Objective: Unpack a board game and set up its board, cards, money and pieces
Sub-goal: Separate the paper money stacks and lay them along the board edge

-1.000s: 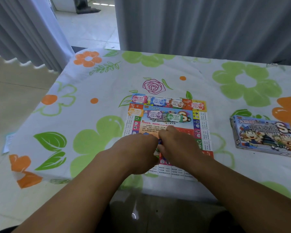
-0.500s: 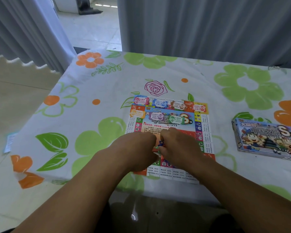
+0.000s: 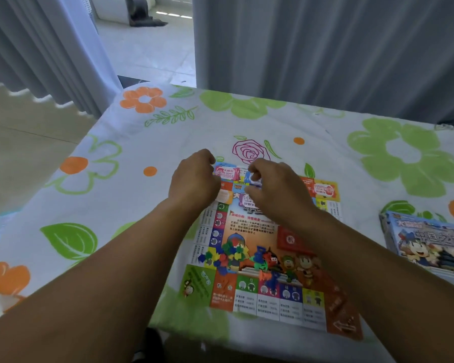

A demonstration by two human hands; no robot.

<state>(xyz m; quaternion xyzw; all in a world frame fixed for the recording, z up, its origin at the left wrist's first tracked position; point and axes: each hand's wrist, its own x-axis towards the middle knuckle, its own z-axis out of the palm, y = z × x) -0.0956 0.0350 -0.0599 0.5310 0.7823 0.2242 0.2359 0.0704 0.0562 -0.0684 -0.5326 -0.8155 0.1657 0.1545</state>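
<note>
Looking down from the head view, I see both my arms stretched out over the board [image 3: 249,231], which lies flat on the desk [image 3: 116,200] under its flowered cloth, with its near edge close to the desk's near edge.

My left hand [image 3: 194,179] is at the board's far left corner, its fingers [image 3: 206,157] curled in towards the palm. I cannot tell whether they hold anything. Just right of it lies a pink stack of money [image 3: 227,174], and an orange stack [image 3: 224,196] peeks out from under the heel of that hand.

My right hand [image 3: 278,192] is beside it, over the far middle of the board. Its fingers [image 3: 257,170] are bent with the tips drawn close to the thumb, above something blue on the far row. Whether they pinch it I cannot tell. A yellow and pink stack of money [image 3: 324,190] sits in the far right corner, clear of both hands.

Nearer to me, on the board's picture, lies a loose heap of small coloured plastic pieces [image 3: 224,254] in blue, green, red and yellow. Just right of it are a few taller pawns [image 3: 261,258]. A red deck of cards [image 3: 290,239] lies partly under my right forearm.

Well off to the right, the game box [image 3: 430,242] rests on the cloth, apart from the board. Grey curtains [image 3: 325,48] hang beyond the desk's far edge.
</note>
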